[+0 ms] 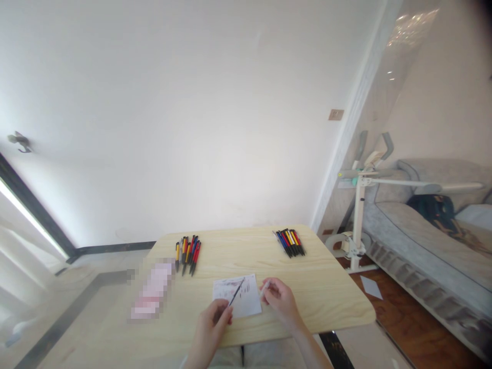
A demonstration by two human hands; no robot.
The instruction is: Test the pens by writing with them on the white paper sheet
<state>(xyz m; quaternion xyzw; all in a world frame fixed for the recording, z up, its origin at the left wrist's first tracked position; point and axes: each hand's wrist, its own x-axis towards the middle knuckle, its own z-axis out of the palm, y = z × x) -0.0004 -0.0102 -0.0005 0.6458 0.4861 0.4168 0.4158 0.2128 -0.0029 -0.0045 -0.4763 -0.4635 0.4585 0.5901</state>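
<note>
My left hand (215, 319) is closed at the table's front, pinching a thin dark pen refill (237, 292) that slants up and right over a sheet of paper (249, 304). The white sheet carries dark and reddish scribbles. Just right of it, my right hand (282, 301) is closed on a small whitish tube (265, 289), which looks like a pen barrel; the fingers hide part of it. On the left of the table lies a loose group of colored pens (187, 254), and a tidier row of colored pens (290, 243) is at the back right.
The light wooden table (326, 302) has rounded corners and stands near a white wall. A blurred pinkish item (154, 289) lies on its left side. To the right are an exercise machine (359, 220), a grey sofa (415, 230) and a dark bag (432, 207).
</note>
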